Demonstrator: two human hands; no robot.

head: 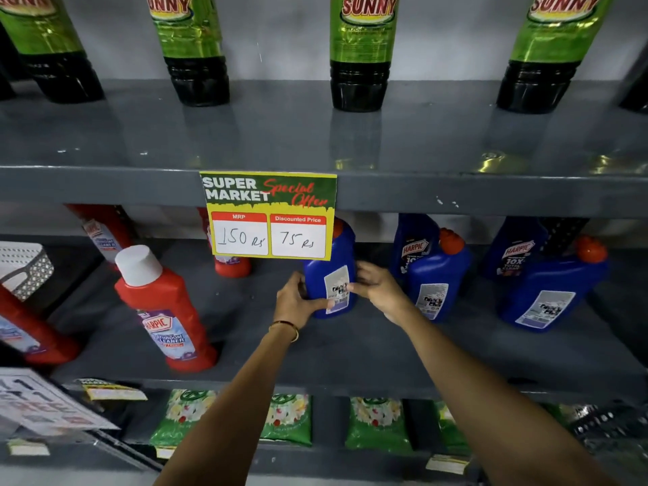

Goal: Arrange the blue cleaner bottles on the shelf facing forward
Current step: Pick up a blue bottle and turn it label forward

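On the middle grey shelf (350,352) stands a blue cleaner bottle (324,266) with an orange cap, its back label toward me. My left hand (296,299) grips its left side and my right hand (377,287) grips its right side. To the right, two more blue bottles (436,275) (550,292) stand near the front with back labels showing. Behind them, two blue bottles (413,243) (515,250) show their Harpic front labels.
Red bathroom cleaner bottles (164,306) stand at the shelf's left. A yellow price sign (268,215) hangs from the upper shelf edge, hiding the held bottle's top. Green Sunny bottles (361,50) line the top shelf; green packets (287,419) fill the bottom one.
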